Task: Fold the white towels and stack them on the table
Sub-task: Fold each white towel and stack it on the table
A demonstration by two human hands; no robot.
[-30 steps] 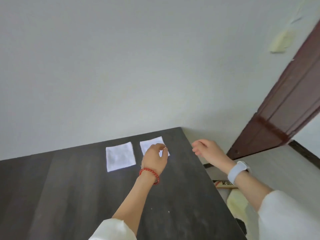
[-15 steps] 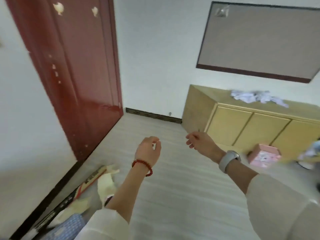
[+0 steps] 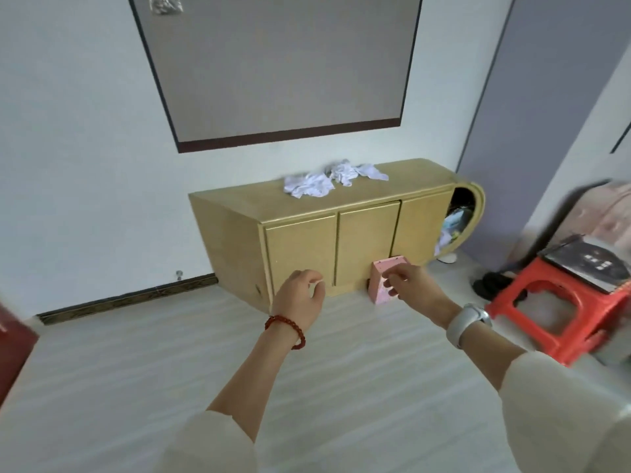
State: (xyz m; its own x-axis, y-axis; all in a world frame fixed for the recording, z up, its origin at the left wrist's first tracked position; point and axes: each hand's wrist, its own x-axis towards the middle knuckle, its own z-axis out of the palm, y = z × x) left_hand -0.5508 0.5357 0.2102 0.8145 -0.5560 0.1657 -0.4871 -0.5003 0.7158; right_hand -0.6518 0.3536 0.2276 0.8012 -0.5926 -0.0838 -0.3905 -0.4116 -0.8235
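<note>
crumpled white towels (image 3: pixel 333 180) | boxy wooden cabinet (image 3: pixel 307 240) | both hands empty

Two bare forearms in view, both in loose cream-white sleeves (image 3: pixel 560 397) pushed up short of the wrists. Left wrist: bracelet of small round red beads (image 3: pixel 286 326). Right wrist: white smartwatch (image 3: pixel 469 321) on a pale band, rounded silvery case (face turned away, unreadable). No rings visible on either hand.

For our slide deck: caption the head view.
Empty left hand and right hand face crumpled white towels on a yellow wooden cabinet.
</note>
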